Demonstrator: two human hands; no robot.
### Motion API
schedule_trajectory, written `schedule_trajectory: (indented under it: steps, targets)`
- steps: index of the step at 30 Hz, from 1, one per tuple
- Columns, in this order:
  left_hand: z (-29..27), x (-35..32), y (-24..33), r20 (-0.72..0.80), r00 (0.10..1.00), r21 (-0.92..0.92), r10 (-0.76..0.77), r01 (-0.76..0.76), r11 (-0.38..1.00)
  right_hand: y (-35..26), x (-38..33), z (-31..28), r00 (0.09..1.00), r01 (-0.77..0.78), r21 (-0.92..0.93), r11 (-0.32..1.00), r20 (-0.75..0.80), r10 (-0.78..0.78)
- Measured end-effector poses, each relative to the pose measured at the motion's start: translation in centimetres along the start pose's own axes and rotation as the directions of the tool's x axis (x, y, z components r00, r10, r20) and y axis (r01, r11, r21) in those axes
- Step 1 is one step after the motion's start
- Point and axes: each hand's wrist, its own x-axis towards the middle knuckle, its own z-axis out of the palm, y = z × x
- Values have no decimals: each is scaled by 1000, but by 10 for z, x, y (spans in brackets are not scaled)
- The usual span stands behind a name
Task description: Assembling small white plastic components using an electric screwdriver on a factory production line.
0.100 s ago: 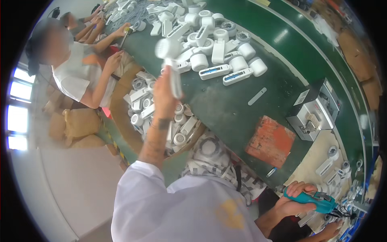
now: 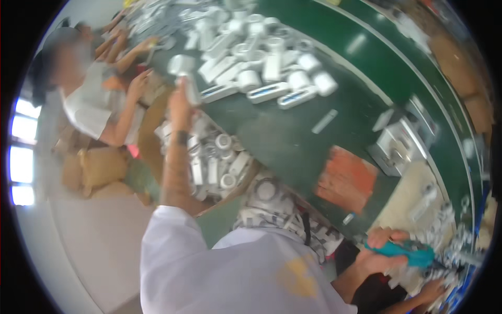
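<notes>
My left hand (image 2: 180,107) is stretched out, closed around the handle of a white handheld fan (image 2: 182,64), its round head pointing up and away. Hand and fan are above the near edge of the green table (image 2: 272,131), over a cardboard box (image 2: 150,128) that holds several similar white fans (image 2: 224,141). At the lower right, my right hand (image 2: 379,251) is wrapped around a teal electric screwdriver (image 2: 410,255), whose tip end points right. A heap of white fans (image 2: 272,65) lies on the table beyond my left hand. Motion blurs the picture somewhat.
A worn orange-red block (image 2: 346,178) and a flat white strip (image 2: 325,121) lie on the table, near a black-and-metal device (image 2: 400,144). Another person (image 2: 86,99) works at the left. A co-worker's hand (image 2: 433,290) is near small parts at the lower right.
My left hand has moved left with the fan, from over the table's edge toward the far side of the box. My right hand still grips the screwdriver in nearly the same place.
</notes>
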Motion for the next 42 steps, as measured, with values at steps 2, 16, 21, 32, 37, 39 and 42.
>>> schedule_trajectory:
  steps: [2, 16, 21, 32, 37, 39, 42]
  targets:
    - [-95, 62, -63, 428, 617, 720, 660, -675, 164, 7, -3, -15, 992, -94, 117, 989, -70, 103]
    - [341, -347, 208, 820, 172, -356, 545, -594, 722, -65, -17, -65, 979, -121, -138, 983, -181, 95]
    - [477, -423, 184, 906, 139, -188, 400, -714, 674, -73, -28, -69, 972, -139, -212, 967, -215, 93]
    - [367, -364, 161, 743, 179, -378, 645, -684, 625, -59, -10, -78, 961, -116, -393, 912, -275, 4]
    - [267, -304, 157, 819, 197, -269, 539, -698, 664, -46, 22, -47, 988, -121, -273, 954, -128, 89]
    - [249, -285, 150, 783, 152, -275, 603, -785, 555, -33, 39, -32, 994, -100, -185, 978, -50, 92]
    - [235, -274, 112, 787, 110, -297, 607, -795, 529, -10, 66, 2, 997, -75, -134, 988, -12, 74]
